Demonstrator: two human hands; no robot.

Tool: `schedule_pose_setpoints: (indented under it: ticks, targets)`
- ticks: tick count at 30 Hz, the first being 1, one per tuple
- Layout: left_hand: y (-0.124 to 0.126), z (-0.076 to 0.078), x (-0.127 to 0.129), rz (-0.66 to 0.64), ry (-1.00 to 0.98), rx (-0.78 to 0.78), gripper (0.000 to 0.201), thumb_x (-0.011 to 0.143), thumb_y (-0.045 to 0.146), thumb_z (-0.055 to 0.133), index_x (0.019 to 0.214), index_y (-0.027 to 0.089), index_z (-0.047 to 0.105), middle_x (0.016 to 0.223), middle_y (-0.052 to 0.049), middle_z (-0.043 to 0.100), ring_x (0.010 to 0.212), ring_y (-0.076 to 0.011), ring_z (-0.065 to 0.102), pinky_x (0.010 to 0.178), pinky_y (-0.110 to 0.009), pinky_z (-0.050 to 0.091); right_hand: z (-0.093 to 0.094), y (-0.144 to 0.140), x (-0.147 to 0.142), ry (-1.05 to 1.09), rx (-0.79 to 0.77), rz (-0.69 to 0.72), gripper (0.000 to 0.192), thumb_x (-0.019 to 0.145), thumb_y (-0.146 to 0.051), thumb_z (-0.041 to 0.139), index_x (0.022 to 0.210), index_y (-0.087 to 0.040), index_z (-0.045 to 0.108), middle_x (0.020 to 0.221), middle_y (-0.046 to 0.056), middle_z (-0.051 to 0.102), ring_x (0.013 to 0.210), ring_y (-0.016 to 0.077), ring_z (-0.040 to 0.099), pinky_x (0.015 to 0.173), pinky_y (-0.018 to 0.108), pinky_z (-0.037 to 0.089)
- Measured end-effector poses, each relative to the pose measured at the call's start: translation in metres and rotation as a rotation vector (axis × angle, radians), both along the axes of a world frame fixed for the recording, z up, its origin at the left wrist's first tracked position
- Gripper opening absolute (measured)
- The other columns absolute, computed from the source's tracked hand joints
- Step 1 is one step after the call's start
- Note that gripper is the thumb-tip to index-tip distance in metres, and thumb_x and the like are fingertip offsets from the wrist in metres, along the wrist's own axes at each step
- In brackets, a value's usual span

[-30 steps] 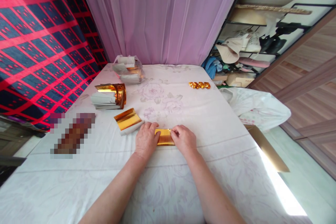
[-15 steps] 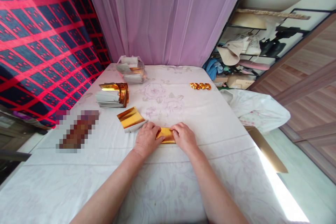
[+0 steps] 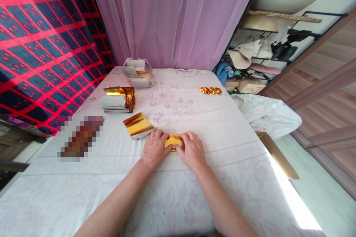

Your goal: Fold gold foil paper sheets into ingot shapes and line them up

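Two bare hands press a small folded gold paper (image 3: 173,141) flat on a white flowered desk (image 3: 222,126). The left hand (image 3: 154,148) and right hand (image 3: 191,150) pinch its ends, grip closed on it between them. Just left of the left hand lies a gold sheet (image 3: 137,124).

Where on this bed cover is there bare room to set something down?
Bare: the sheet nearer than both hands, and the stretch between the gold sheet and the folded gold pieces. Crowded: the left side, with the paper stack and bag.
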State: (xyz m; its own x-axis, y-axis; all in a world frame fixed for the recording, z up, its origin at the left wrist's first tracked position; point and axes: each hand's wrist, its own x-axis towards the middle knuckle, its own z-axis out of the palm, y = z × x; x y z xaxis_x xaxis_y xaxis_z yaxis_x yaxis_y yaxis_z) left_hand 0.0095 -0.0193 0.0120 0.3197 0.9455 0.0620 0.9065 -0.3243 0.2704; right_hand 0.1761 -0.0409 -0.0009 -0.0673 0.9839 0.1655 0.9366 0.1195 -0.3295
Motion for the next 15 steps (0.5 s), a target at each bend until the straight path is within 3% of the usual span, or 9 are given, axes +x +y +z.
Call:
schedule_pose_setpoints:
  ticks: [15]
  targets:
    - [0.0013, -0.0010, -0.0099, -0.060, -0.073, -0.072, 0.042, 0.080, 0.041, 0.070, 0.118, 0.025, 0.064, 0.115, -0.007, 0.059, 0.109, -0.0275, 0.052, 0.096, -0.042, 0.042, -0.0017, -0.0069, 0.0061, 0.023, 0.006, 0.046, 0.044, 0.078, -0.037, 0.069, 0.118, -0.023, 0.061, 0.119, 0.010, 0.059, 0.107, 0.0273, 0.054, 0.086, 0.038, 0.040]
